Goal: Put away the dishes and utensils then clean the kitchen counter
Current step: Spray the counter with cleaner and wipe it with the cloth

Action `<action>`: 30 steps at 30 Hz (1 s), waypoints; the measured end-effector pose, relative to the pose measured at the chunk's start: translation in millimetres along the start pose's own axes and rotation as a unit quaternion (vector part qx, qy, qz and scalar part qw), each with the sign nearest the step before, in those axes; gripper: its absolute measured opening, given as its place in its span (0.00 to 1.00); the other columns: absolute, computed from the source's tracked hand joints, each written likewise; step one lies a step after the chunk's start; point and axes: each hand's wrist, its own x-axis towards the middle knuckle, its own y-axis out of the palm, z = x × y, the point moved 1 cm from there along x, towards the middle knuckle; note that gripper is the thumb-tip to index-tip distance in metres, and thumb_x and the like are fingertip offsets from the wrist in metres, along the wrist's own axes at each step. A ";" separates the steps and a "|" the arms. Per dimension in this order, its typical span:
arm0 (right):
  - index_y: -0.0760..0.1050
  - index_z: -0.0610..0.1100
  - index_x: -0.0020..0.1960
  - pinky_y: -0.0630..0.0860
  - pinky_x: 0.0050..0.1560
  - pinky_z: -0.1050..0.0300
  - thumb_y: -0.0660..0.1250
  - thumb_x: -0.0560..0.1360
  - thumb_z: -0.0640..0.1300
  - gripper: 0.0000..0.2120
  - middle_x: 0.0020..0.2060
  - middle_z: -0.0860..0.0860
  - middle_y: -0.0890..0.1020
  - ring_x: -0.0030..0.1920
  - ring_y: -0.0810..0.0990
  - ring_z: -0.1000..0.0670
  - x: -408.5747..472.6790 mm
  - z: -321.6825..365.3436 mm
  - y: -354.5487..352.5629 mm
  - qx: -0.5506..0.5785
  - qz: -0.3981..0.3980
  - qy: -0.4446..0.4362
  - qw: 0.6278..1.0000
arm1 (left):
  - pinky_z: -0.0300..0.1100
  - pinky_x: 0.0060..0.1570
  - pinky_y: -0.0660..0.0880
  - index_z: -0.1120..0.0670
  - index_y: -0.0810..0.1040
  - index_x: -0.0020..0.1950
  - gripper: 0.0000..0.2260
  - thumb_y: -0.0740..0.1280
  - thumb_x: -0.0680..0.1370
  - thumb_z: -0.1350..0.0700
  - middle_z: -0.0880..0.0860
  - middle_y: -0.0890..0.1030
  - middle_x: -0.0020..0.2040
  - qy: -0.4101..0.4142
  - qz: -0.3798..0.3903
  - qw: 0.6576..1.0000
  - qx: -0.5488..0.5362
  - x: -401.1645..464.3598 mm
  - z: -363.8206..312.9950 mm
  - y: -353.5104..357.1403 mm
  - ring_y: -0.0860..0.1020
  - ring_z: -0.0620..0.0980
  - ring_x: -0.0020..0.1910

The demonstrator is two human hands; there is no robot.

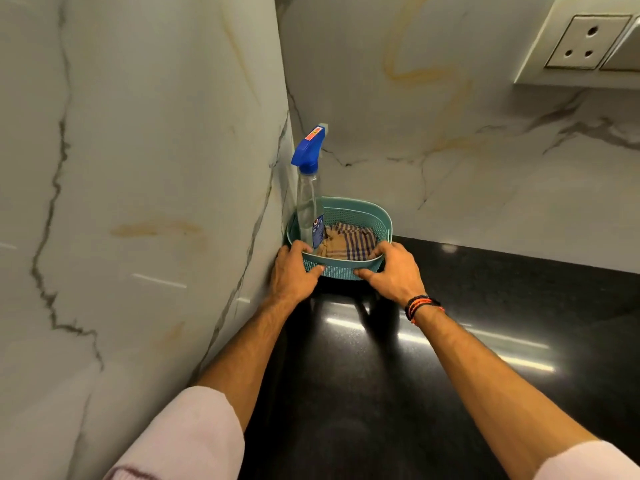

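Note:
A teal perforated plastic basket [360, 216] stands in the far corner of the black counter [433, 341], against the marble walls. Inside it a clear spray bottle [309, 206] with a blue trigger head stands upright at the left, and a checked brown cloth [349, 242] lies folded beside it. My left hand [294, 268] grips the basket's near left rim, fingers over the edge and thumb on the outer wall. My right hand [388, 268] grips the near right rim the same way, a beaded band on its wrist.
A marble side wall [138, 202] rises close on the left and a marble backsplash [485, 150] behind. A wall socket plate [585, 41] sits at the upper right. The glossy counter stretches to the right and toward me.

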 end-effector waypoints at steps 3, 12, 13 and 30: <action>0.71 0.48 0.46 0.78 0.55 0.49 0.78 0.67 0.55 0.19 0.53 0.48 0.77 0.52 0.76 0.48 0.1 0.9 -0.7 -0.008 -0.002 -0.002 1.000 | 0.39 0.51 0.69 0.52 0.71 0.59 0.17 0.72 0.75 0.51 0.54 0.73 0.60 0.014 0.000 1.000 0.016 -0.5 1.2 2.0 0.73 0.50 0.57; 0.71 0.50 0.43 0.79 0.49 0.52 0.78 0.66 0.58 0.19 0.50 0.49 0.78 0.49 0.77 0.50 -32.9 2.3 -4.2 -0.034 0.006 0.007 0.999 | 0.41 0.52 0.71 0.51 0.71 0.58 0.15 0.72 0.76 0.49 0.53 0.74 0.60 0.008 0.030 0.999 0.026 -29.5 7.2 -5.0 0.74 0.50 0.57; 0.72 0.50 0.43 0.79 0.48 0.52 0.78 0.66 0.58 0.19 0.50 0.50 0.78 0.49 0.77 0.50 -41.9 0.9 -4.8 -0.033 0.008 0.007 0.999 | 0.42 0.53 0.72 0.50 0.71 0.58 0.15 0.72 0.76 0.49 0.53 0.74 0.60 0.008 0.031 0.999 0.028 -38.5 8.9 -4.0 0.74 0.50 0.58; 0.74 0.51 0.47 0.76 0.49 0.57 0.76 0.61 0.68 0.26 0.52 0.54 0.76 0.54 0.77 0.52 -121.4 -12.2 -5.5 -0.013 0.027 0.015 0.999 | 0.44 0.57 0.75 0.49 0.75 0.59 0.18 0.73 0.73 0.44 0.52 0.74 0.60 -0.005 0.029 0.999 0.040 -122.2 13.0 -5.6 0.76 0.51 0.58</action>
